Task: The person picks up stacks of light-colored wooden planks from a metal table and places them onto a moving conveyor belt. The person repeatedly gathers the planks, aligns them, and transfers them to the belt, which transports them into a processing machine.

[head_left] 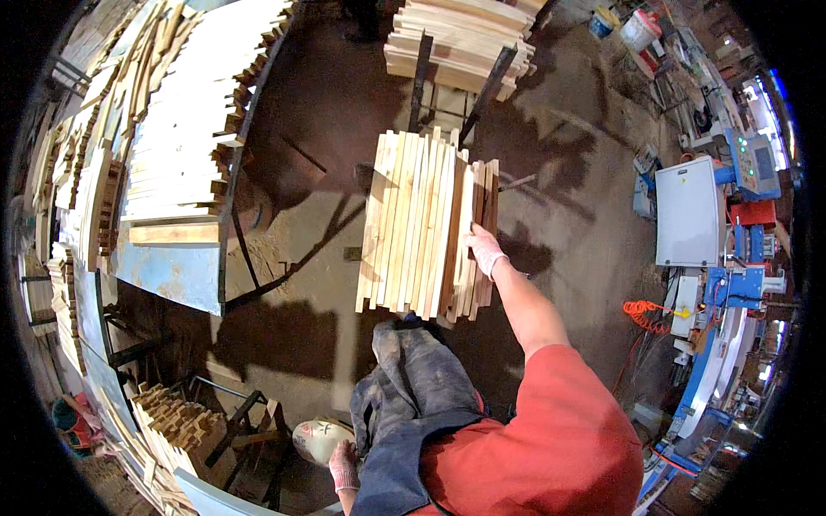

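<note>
Plank stack [411,225], underside hidden, left forearm [347,498] cropped

Two gloved hands [484,248] [343,467], two upper-right buckets [604,21] [640,31], one orange coiled hose [645,315]

"What does the carrying on the left?"

"A metal table [176,273] with a scuffed pale-blue top showing at its near end. Wooden slats [176,129] lie across it, packed side by side."

"And at the far side?"

"A dark metal frame [420,76], two bars rising against a stack of boards [460,39]."

"And the slat pile [409,224] in the middle?"

"Its support is hidden beneath it. The brown-grey floor [594,254] shows to its right, marked with shadows."
</note>
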Demonstrator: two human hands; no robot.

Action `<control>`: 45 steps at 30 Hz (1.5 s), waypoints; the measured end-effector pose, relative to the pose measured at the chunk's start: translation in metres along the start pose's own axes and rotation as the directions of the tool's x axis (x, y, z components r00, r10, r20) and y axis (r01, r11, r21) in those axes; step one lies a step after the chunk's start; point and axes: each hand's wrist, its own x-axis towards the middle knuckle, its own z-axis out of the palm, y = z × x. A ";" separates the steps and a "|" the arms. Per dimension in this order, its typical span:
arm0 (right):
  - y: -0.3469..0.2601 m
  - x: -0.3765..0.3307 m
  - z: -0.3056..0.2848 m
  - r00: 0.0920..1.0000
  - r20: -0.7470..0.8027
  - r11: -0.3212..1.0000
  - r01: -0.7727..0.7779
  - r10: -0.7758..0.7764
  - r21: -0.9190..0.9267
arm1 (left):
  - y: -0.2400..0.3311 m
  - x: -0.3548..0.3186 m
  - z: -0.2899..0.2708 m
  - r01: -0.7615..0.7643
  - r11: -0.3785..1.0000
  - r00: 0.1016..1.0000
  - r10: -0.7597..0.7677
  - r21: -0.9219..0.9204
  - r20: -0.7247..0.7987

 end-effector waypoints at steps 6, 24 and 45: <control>0.014 0.056 0.027 0.993 0.113 1.000 -0.027 0.028 -0.013 | 0.048 -0.016 -0.004 0.549 0.473 0.768 -0.610 -0.689 0.194; 0.022 -0.009 0.037 0.954 0.016 0.954 -0.300 0.299 0.014 | 0.036 -0.041 0.029 0.377 0.404 0.870 -0.465 -0.834 0.168; 0.062 -0.451 0.436 -0.285 0.890 -0.399 0.815 0.355 0.420 | -0.057 -0.425 -0.031 -0.818 0.296 0.376 -0.375 -0.493 -0.848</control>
